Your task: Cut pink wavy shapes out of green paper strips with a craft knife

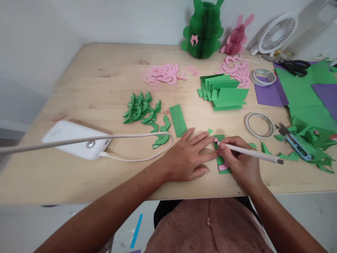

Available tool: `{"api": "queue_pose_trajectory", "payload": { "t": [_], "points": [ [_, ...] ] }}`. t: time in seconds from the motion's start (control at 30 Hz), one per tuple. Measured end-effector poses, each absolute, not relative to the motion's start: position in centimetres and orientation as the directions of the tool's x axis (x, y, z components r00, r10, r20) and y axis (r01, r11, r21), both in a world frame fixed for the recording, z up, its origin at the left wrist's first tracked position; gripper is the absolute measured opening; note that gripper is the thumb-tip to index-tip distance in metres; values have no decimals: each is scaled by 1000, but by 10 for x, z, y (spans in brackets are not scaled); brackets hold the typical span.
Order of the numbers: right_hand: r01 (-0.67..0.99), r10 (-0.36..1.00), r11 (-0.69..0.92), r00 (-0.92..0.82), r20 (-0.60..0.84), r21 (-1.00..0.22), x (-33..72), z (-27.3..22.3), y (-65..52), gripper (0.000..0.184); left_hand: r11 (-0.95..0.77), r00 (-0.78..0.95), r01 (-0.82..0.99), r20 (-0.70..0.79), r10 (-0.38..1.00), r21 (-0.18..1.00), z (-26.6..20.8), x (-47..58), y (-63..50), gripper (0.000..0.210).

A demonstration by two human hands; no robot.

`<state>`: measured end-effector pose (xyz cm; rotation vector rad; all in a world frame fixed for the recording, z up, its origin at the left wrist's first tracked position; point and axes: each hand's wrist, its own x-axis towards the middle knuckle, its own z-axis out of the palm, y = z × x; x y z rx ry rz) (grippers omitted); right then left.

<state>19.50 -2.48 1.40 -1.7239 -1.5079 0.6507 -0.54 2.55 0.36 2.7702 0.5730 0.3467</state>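
Note:
My right hand (240, 161) grips a white pen (255, 153), its tip down at a pink paper cutout (224, 165) that lies on a green paper strip (220, 172). With fingers spread flat, my left hand (188, 156) presses on the table and reaches the strip's left edge; part of the cutout is hidden under both hands. Just beyond the left hand is another green strip (177, 120) with a curved outline drawn on it. Further left lie several wavy green cutouts (138, 107), some with pale strips on them.
A white power bank (76, 139) with a cable lies left. Behind are folded green papers (222, 92), pink cutouts (164, 74), paper rabbits (204, 31) and a fan (279, 33). Right are tape rolls (259, 125), a blue-handled cutting tool (297, 144), black scissors (293, 66) and green scraps (318, 140).

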Motion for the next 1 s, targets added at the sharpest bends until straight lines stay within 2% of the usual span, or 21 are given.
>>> {"api": "queue_pose_trajectory", "payload": {
  "t": [1.0],
  "points": [
    [658,975,-29,184,123,-752,196,14,-27,17,-876,894,349,161,418,332,4,-6,26,52]
  ]
}}
